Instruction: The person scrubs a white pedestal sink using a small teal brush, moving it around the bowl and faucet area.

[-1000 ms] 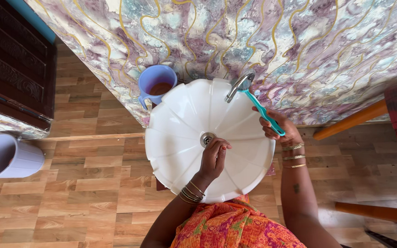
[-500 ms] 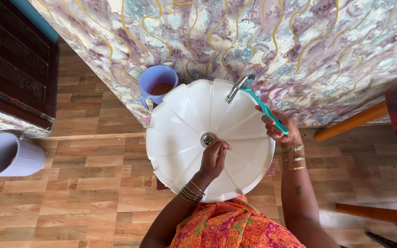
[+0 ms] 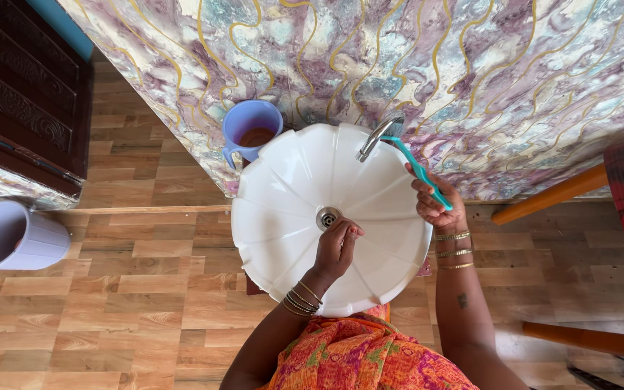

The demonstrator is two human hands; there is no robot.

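Observation:
My right hand (image 3: pixel 438 202) grips a teal toothbrush (image 3: pixel 417 170) by its handle, its head touching the chrome tap (image 3: pixel 374 137) at the back of a white scalloped washbasin (image 3: pixel 283 209). My left hand (image 3: pixel 335 249) hovers over the basin beside the metal drain (image 3: pixel 326 217), fingers curled together with nothing visible in them. Bangles ring both wrists.
A lavender mug (image 3: pixel 250 128) holding brownish liquid sits at the basin's back left edge against the marbled purple wall (image 3: pixel 471 65). A pale lavender bucket (image 3: pixel 5 237) stands on the wood-pattern floor at left. Orange wooden furniture legs (image 3: pixel 550 193) lie at right, a dark carved door (image 3: pixel 16 87) at upper left.
The right hand shifted slightly, keeping the toothbrush head against the tap. The left hand stayed in place over the drain. The view drifted a little.

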